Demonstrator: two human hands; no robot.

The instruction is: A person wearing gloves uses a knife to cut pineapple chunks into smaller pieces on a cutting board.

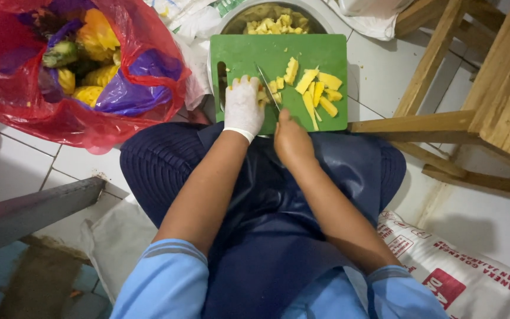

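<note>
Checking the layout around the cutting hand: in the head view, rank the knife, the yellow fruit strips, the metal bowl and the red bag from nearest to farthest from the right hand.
1. Knife, held in the right hand.
2. Yellow fruit strips, on the board, just right of the blade.
3. Metal bowl, past the board's far edge.
4. Red bag, far left.

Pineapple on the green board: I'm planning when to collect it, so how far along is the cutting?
Done: the metal bowl already holds many chunks. In hand: the gloved left hand steadies a strip while the bare right hand works the knife. Left: several long strips on the cutting board remain unchopped.
</note>
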